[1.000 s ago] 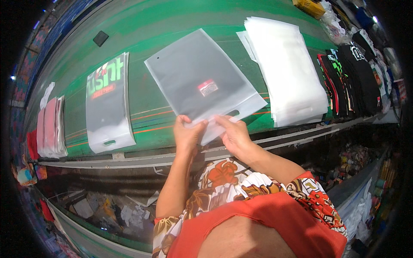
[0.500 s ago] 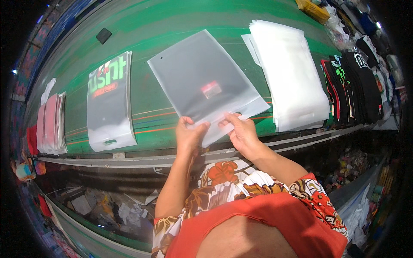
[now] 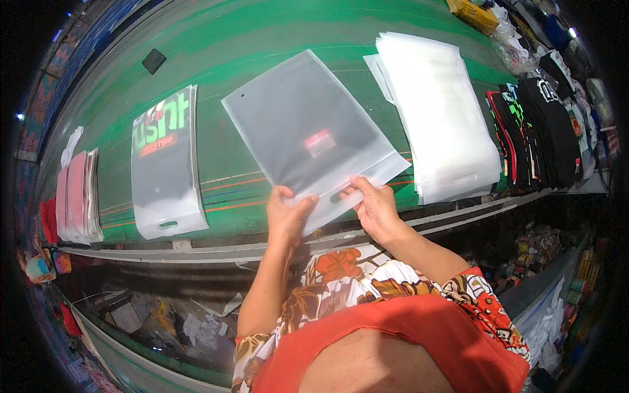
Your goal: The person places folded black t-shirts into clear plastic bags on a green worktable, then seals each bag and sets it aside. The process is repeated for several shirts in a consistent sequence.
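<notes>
A frosted plastic bag (image 3: 288,111) with dark folded cloth inside lies tilted on the green table, a red-and-white label showing through it. My left hand (image 3: 288,211) pinches its near edge at the lower left corner, thumb on top. With thumb and fingers, my right hand (image 3: 375,206) grips the same edge farther right, beside the handle slot. The near flap is lifted past the table's edge. Left of it rests a stack of filled bags (image 3: 167,190) with green lettering visible through the top one. A pile of white frosted bags (image 3: 445,118) lies to the right.
Folded black garments (image 3: 547,131) stand in a row at the far right. Pinkish packed bags (image 3: 77,196) lie at the left, and a small black square (image 3: 154,61) sits farther back. A metal rail (image 3: 216,247) edges the green table (image 3: 262,39). Below it lies scattered scrap (image 3: 196,327).
The bag's near flap has opened out flatter toward me, showing its handle slot. My right hand has moved slightly right along the edge; the left hand stays nearly in place.
</notes>
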